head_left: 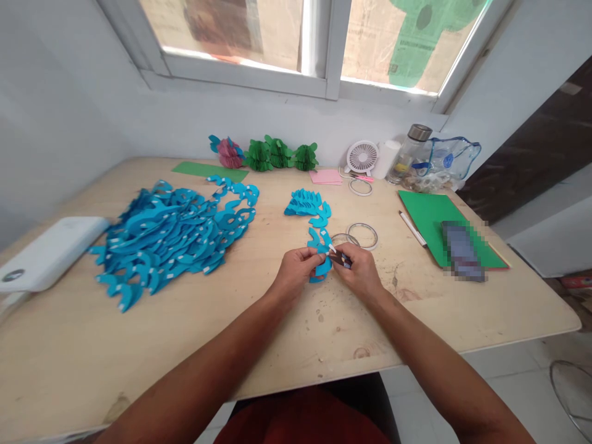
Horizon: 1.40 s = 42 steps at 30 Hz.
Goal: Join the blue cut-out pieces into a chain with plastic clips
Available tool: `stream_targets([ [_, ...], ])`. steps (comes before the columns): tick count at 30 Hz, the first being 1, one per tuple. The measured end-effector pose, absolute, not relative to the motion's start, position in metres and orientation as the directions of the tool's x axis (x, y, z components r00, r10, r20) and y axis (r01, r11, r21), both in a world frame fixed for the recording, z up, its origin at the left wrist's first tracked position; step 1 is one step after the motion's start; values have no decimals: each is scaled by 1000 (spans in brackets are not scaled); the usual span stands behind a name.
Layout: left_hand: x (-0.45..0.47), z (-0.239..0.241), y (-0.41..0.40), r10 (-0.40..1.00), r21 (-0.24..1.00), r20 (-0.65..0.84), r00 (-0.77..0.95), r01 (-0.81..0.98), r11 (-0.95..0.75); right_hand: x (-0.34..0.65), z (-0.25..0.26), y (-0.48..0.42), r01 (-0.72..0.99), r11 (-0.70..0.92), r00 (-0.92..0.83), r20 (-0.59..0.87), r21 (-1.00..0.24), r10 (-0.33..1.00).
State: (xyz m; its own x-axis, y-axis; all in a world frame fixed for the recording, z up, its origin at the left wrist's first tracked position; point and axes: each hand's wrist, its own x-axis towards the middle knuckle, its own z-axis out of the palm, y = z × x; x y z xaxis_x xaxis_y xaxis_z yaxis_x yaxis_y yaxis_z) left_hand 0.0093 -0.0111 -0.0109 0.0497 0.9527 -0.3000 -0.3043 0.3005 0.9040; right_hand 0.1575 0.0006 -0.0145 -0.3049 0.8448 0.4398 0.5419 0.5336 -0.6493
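My left hand (pixel 298 266) pinches a curved blue paper piece (pixel 322 269) above the table's middle. My right hand (pixel 359 269) is closed around a small dark tool (pixel 341 258), whose tip meets the blue paper by a white patch; its exact kind is hard to make out. Just beyond my fingers lies another blue paper cutout (pixel 319 237). A stack of blue curved cutouts (pixel 305 203) rests farther back. To the left spreads a large heap of blue paper pieces (pixel 171 231) dotted with small white patches.
Tape rolls (pixel 362 236) lie beyond my right hand. Right of them are a white pen (pixel 412 228), green sheets (pixel 428 216) and a blurred phone (pixel 462 250). A white power bank (pixel 53 253) sits far left. Paper ornaments (pixel 278 153), a fan (pixel 362 158) and a bottle (pixel 409 154) line the wall.
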Motion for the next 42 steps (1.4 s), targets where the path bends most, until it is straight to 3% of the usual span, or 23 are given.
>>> stream_targets([
  [42,10,-1,-16,952,917,-305,35,-258,304,158,-14,1,534,505,-292,412,-678,863],
])
